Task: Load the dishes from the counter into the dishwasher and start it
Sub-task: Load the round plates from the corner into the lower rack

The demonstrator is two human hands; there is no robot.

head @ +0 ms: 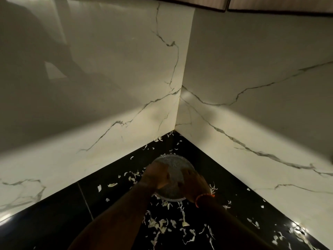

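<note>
Two bare forearms reach forward from the bottom edge over a glossy black stone counter point(54, 210); pale, thin vegetable shreds point(158, 223) lie scattered across its dark surface, thickest just below the arms and thinner toward the corner; more shreds lie at the lower right edge. The right wrist wears an orange thread band point(201, 198). Both hands meet on a round, textured clear glass plate point(175, 167), which sits on the counter near the corner where the two walls join; the left hand point(157, 177) lies over the plate's left side with fingers bent across its surface; the right hand point(192, 182) lies over the right side, fingers spread and curving down onto the glass; whether either hand truly grips the rim or only presses on it cannot be told in the dim light. Beyond the plate the counter narrows into the corner; two white marble-look wall panels point(252, 123) with thin grey veins rise from it and meet in a vertical seam; the left panel carries a large soft shadow of the person; at the very top, the underside of pale wall cabinets point(270, 4) with dark edges shows.
</note>
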